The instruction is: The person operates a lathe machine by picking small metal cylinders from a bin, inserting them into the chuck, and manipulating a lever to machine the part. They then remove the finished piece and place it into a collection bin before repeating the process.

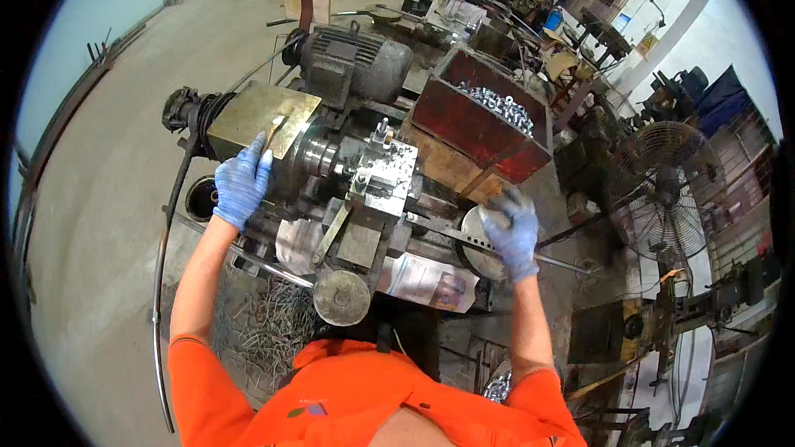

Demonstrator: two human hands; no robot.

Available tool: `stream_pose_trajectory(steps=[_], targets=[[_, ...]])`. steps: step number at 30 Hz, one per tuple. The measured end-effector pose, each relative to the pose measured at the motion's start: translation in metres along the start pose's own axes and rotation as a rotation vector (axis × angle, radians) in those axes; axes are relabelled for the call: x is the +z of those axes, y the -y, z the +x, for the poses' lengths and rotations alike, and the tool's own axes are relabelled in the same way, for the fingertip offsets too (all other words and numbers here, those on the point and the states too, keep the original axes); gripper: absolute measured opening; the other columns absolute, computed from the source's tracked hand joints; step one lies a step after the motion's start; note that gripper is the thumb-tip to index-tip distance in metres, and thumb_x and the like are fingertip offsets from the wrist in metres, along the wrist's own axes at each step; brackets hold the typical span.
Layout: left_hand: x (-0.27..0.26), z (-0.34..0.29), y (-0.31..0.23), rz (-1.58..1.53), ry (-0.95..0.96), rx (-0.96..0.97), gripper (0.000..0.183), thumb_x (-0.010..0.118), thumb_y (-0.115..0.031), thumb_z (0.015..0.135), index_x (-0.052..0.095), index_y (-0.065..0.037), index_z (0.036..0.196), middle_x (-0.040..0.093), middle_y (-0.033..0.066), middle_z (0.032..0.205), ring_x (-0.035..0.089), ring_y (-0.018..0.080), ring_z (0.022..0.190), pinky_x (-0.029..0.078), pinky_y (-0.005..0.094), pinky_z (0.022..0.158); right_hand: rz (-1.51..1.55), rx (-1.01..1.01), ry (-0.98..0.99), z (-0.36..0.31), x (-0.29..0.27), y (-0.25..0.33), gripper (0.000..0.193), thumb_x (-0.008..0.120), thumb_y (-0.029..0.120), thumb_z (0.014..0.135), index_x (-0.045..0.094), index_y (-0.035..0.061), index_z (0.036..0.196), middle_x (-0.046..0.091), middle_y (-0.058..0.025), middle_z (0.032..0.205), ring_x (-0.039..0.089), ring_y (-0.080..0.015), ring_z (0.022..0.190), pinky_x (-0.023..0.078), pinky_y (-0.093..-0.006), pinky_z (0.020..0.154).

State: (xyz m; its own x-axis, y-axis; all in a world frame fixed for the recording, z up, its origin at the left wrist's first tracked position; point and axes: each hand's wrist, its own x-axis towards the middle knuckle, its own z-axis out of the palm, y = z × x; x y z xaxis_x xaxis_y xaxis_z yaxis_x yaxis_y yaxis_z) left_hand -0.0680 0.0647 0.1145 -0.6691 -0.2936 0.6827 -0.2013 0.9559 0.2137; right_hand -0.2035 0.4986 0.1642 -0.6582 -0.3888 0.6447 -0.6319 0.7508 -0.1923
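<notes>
Zero clue if left hand [243, 185] or right hand [513, 233] fingers are clamped. Brush [277, 122] handle points back at the nearer left.

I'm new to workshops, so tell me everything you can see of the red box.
The red box is open-topped and rectangular, its dark red sides scuffed and grimy; whether wood or metal, I can't tell. Many small shiny metal pieces lie inside. It sits beyond the right hand, right of the motor, apparently resting on a brown board.
</notes>
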Motion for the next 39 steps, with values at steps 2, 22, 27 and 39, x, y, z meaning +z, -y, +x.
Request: stream_pose_trajectory(steps=[2, 22, 27, 39], targets=[[-0.014, -0.004, -0.016, -0.102, 0.007, 0.004, 0.03, 0.053, -0.025, 0.089, 0.06, -0.005, 0.109, 0.065, 0.0177, 0.086, 0.064, 0.0314, 0.07, 0.05, 0.0386, 0.062, 0.104, -0.005, 0.042, -0.038, 0.007, -0.008, 0.029, 0.077, 0.026, 0.064, 0.069, 0.0076, 0.085, 0.061, -0.0153, 0.106, 0.056, -0.0334, 0.098, 0.044, -0.0412, 0.086], [0.011, -0.035, -0.066, -0.161, 0.184, 0.19, 0.019, 0.055, -0.022, 0.086, 0.063, -0.008, 0.095, 0.059, 0.012, 0.068, 0.059, 0.0292, 0.063, 0.047, 0.0394, 0.056, 0.252, 0.375, 0.149, -0.131, -0.026, -0.01, 0.022, 0.077, 0.021, 0.066, 0.069, 0.0027, 0.077, 0.066, -0.0129, 0.08, 0.061, -0.0273, 0.075, 0.047, -0.0338, 0.074], [-0.039, -0.002, -0.049, -0.295, -0.198, 0.131, 0.019, 0.06, -0.016, 0.084, 0.064, -0.006, 0.1, 0.062, 0.0127, 0.076, 0.059, 0.0299, 0.065, 0.047, 0.038, 0.058, 0.192, 0.415, 0.088, -0.145, -0.034, -0.032, 0.024, 0.077, 0.022, 0.066, 0.068, 0.002, 0.076, 0.066, -0.0143, 0.079, 0.062, -0.0291, 0.076, 0.047, -0.0336, 0.073], [-0.066, -0.01, -0.036, -0.397, 0.054, -0.432, 0.055, 0.05, -0.045, 0.09, 0.054, 0.0, 0.122, 0.059, 0.0154, 0.116, 0.057, 0.0206, 0.102, 0.047, 0.0304, 0.08, -0.098, 1.195, 0.074, -0.297, -0.129, -0.141, 0.042, 0.069, 0.039, 0.075, 0.067, -0.0023, 0.083, 0.067, -0.0161, 0.082, 0.065, -0.0269, 0.075, 0.049, -0.0337, 0.071]])
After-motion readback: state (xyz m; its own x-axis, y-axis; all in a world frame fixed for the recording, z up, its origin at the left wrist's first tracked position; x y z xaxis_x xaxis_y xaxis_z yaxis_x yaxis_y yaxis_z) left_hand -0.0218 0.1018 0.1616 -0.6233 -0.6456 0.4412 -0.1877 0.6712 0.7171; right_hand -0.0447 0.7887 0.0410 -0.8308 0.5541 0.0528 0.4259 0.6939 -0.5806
